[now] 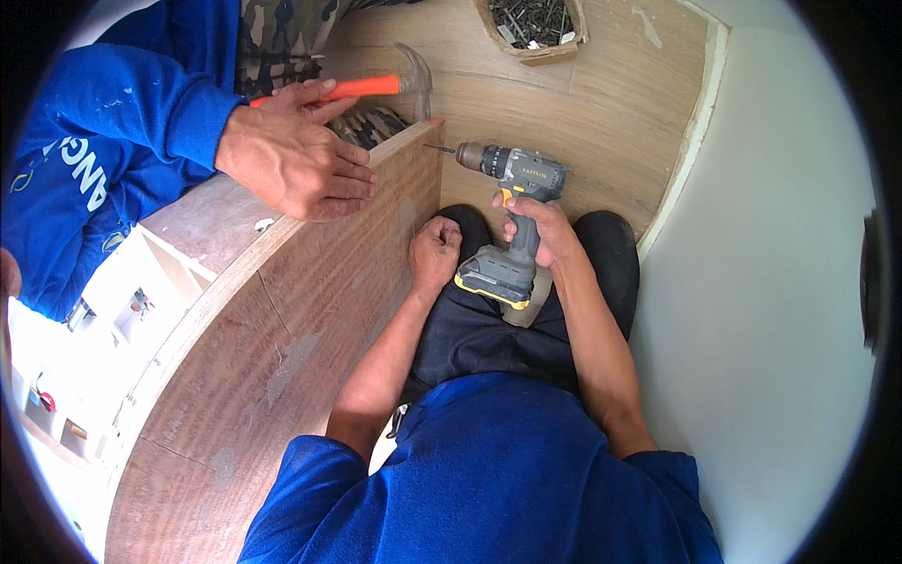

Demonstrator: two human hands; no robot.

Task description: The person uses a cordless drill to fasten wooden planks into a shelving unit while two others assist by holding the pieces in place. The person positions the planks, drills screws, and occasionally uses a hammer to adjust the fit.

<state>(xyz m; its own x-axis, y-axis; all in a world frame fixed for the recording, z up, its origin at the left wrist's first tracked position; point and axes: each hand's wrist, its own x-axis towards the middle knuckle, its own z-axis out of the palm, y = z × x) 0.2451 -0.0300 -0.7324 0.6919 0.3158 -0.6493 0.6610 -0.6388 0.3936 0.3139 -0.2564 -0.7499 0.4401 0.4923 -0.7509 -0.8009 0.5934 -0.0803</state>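
My right hand (540, 230) is wrapped round the grip of a cordless drill (531, 175), a finger by its yellow trigger. The drill lies level above my thighs, its thin bit (440, 148) pointing left at the far end of a wooden panel (310, 301). Whether the tip touches the wood I cannot tell. My left hand (435, 252) is closed beside the panel's face, near my knee; anything inside its curled fingers is hidden. Across the panel, a co-worker's hand (305, 169) rests at the top edge, and a claw hammer (376, 86) with an orange handle lies by their other hand.
A torn cardboard box (534, 28) of dark screws sits on the wood-look floor (601, 122) ahead. Close on my right stands a pale wall (752, 282). The co-worker in blue sleeves (141, 103) is at the upper left, with white shelving (155, 273) below.
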